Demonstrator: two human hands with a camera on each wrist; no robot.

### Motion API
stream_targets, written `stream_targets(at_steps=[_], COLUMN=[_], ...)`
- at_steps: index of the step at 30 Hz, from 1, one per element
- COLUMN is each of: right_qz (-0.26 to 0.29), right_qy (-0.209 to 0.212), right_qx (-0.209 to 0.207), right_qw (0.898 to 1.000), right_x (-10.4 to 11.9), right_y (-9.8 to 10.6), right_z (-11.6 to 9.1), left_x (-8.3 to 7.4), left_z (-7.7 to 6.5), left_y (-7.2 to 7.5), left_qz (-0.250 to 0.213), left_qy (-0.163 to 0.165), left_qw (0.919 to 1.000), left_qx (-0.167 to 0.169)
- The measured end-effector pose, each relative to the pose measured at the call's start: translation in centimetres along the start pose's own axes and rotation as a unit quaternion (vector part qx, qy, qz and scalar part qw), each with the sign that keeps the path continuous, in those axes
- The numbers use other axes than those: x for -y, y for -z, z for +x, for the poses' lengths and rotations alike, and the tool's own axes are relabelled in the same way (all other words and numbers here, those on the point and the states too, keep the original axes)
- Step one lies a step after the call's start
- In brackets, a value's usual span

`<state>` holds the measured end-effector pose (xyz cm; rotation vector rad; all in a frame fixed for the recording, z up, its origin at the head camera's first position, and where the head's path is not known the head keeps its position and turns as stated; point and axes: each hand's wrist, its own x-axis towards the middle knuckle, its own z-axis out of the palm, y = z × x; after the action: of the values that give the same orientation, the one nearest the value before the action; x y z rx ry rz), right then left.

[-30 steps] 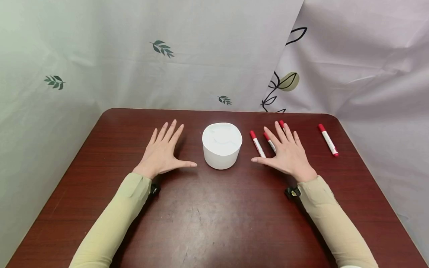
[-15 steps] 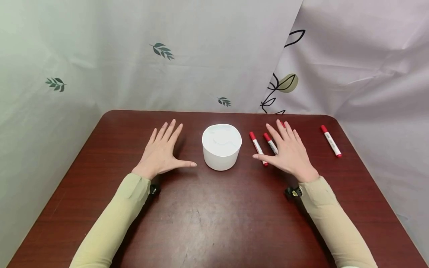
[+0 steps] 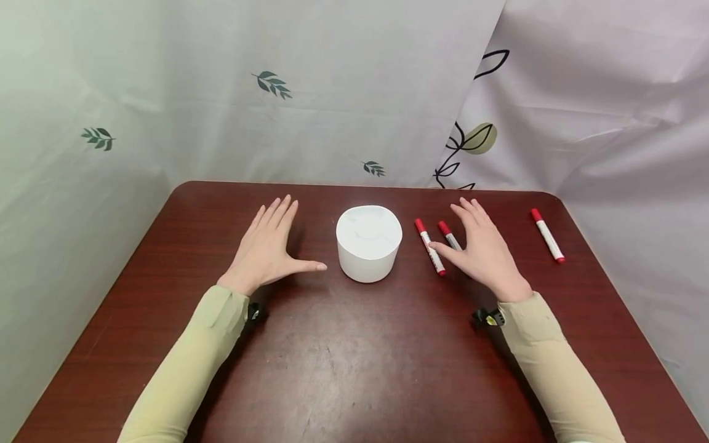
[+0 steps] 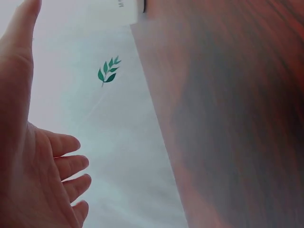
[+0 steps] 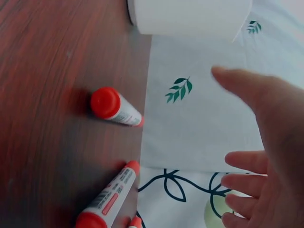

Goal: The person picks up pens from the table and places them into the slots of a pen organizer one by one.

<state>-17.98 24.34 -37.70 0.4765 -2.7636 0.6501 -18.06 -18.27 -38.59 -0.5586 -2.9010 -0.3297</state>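
Observation:
A round white container [image 3: 367, 261] stands upright near the middle of the table. To its left my left hand [image 3: 263, 252] hovers with straight, spread fingers, holding nothing. My right hand [image 3: 487, 252] is held above the red-capped markers on the other side, thumb and fingers apart and nothing between them. One marker [image 3: 431, 249] lies close to the container, near the right thumb. A second marker [image 3: 451, 237] is partly covered by that hand. In the right wrist view, a marker [image 5: 114, 192] lies below the hand, and the tip of another [image 5: 136, 222] shows at the bottom edge.
A separate red-capped marker [image 3: 547, 235] lies toward the right edge of the dark red wooden table [image 3: 354, 357]. Pale curtains [image 3: 199, 111] with leaf prints hang behind the table and along its sides.
My right hand has shifted slightly right and its fingers have drawn closer together, uncovering more of the nearest marker. The left hand has barely moved, its fingers a little closer together.

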Motion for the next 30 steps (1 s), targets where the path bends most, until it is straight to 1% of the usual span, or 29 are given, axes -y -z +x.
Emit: stream_targets(at_steps=[3, 6, 9, 11, 14, 16, 19, 20, 23, 27, 30], right_qz=[0.023, 0.042, 0.056, 0.064, 0.073, 0.077, 0.079, 0.081, 0.097, 0.109, 0.102], right_qy=[-0.011, -0.023, -0.034, -0.045, -0.057, -0.061, -0.06, -0.061, -0.07, -0.089, -0.096], right_qx=[-0.009, -0.019, -0.026, -0.026, -0.023, -0.018, -0.01, -0.006, 0.01, 0.033, 0.044], right_qw=[1.0, 0.999, 0.998, 0.997, 0.995, 0.995, 0.995, 0.995, 0.993, 0.99, 0.989], right_x=[0.2, 0.3, 0.4, 0.5, 0.5, 0.5, 0.4, 0.4, 0.4, 0.4, 0.4], right_y=[0.0, 0.0, -0.1, -0.2, -0.5, -0.9, -1.4, -1.6, -2.1, -2.7, -3.1], right_z=[-0.1, -0.2, -0.4, -0.6, -0.9, -1.0, -1.2, -1.3, -1.6, -1.9, -1.9], left_x=[-0.2, -0.6, -1.3, -1.9, -2.9, -3.6, -4.6, -4.9, -5.9, -7.1, -7.7], left_z=[0.1, 0.2, 0.4, 0.5, 0.8, 0.9, 1.1, 1.2, 1.5, 2.0, 2.3], left_y=[0.1, 0.1, 0.0, -0.1, -0.4, -0.7, -1.1, -1.2, -1.6, -2.2, -2.7], left_qz=[-0.025, -0.061, -0.103, -0.136, -0.193, -0.238, -0.299, -0.315, -0.35, -0.372, -0.381], left_qy=[-0.001, 0.002, 0.01, 0.014, 0.016, 0.017, 0.022, 0.023, 0.024, 0.021, 0.024], left_qw=[0.9997, 0.9979, 0.9943, 0.9901, 0.9802, 0.9697, 0.952, 0.9466, 0.9339, 0.9252, 0.9219], left_qx=[-0.009, -0.018, -0.025, -0.032, -0.044, -0.052, -0.061, -0.064, -0.069, -0.069, -0.069])
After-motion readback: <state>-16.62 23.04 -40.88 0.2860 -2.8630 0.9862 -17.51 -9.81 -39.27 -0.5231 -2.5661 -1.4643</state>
